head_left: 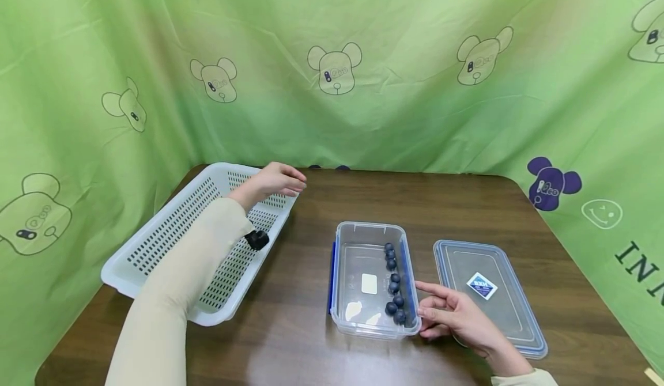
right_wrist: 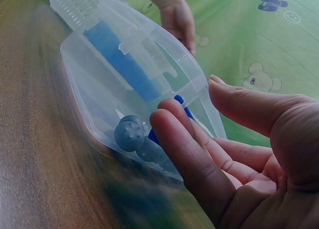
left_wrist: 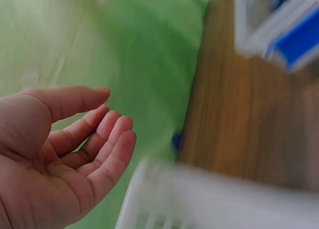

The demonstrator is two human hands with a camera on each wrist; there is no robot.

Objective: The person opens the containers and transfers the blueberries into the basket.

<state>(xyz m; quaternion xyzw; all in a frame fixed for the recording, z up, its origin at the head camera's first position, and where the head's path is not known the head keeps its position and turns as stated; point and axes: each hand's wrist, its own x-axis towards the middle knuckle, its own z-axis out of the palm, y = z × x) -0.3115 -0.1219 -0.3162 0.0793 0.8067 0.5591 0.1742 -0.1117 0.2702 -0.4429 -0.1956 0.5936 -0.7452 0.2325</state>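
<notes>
The clear plastic food container [head_left: 358, 262] lies just to the left of the right hand [head_left: 460, 317], at its near right corner; we note that this hand is much the nearer of the two. The container's long axis runs away from the person, and small dark blue balls [head_left: 393, 287] line its right wall; a blue clip [head_left: 331, 282] shows along its left side. The right hand's thumb and fingers stand apart at the container's edge; how firmly they touch it we cannot tell. The left hand [head_left: 280, 180] hangs over the far end of the white perforated basket [head_left: 166, 239], its fingers loosely bent, the thumb apart from them, and nothing held. From it, the container lies to the right and closer to the person. We see the basket set lengthwise at a slant, left of the container and well apart from it. The clear lid [head_left: 503, 311] lies flat to the right, bearing a blue and white label [head_left: 482, 286]. All rest on a brown wood-grain desk [head_left: 290, 340], enclosed by a green curtain [head_left: 404, 121] printed with bear heads.
</notes>
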